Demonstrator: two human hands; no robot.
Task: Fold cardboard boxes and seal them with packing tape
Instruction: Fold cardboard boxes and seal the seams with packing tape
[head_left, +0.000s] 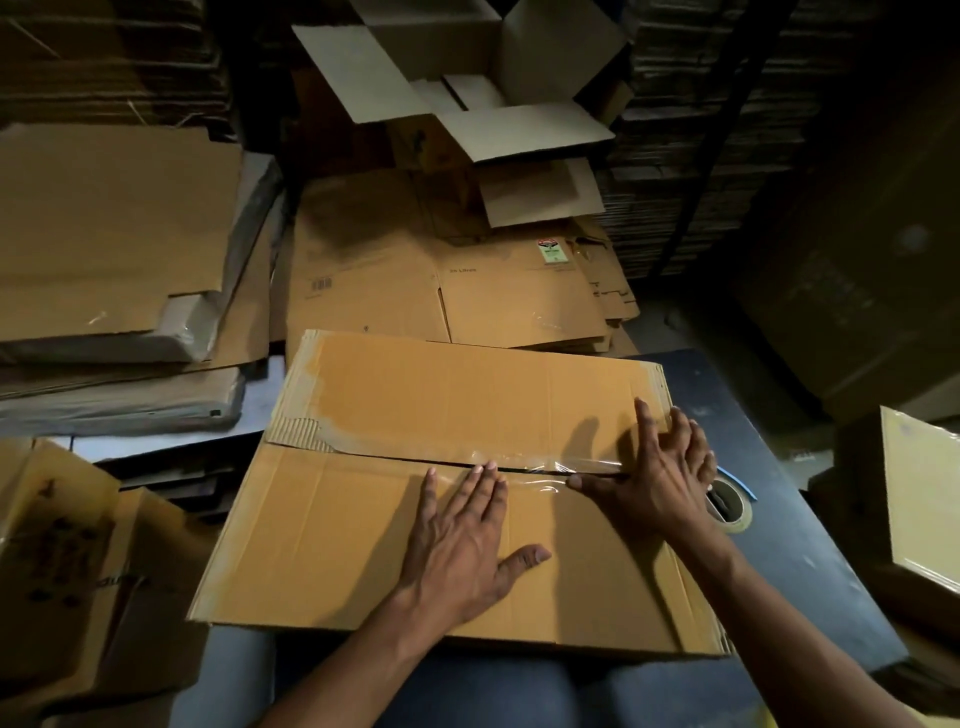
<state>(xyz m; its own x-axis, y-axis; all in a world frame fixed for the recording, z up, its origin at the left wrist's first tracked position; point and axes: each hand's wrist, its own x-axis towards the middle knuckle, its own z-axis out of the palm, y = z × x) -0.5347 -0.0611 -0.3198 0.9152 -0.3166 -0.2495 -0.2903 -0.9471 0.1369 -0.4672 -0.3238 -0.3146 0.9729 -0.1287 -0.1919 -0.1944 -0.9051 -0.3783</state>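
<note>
A brown cardboard box lies before me with its two top flaps closed, meeting along a seam across the middle. A strip of clear packing tape runs along the right part of that seam. My left hand lies flat on the near flap, fingertips touching the tape at the seam. My right hand presses with spread fingers on the tape near the box's right end, thumb along the seam. A tape roll lies on the dark table just right of the box, partly hidden by my right hand.
The box sits on a dark blue table. Flattened cardboard lies behind it, an open box farther back. Stacks of flat cartons stand at the left, another open box at the near left, more cartons at the right.
</note>
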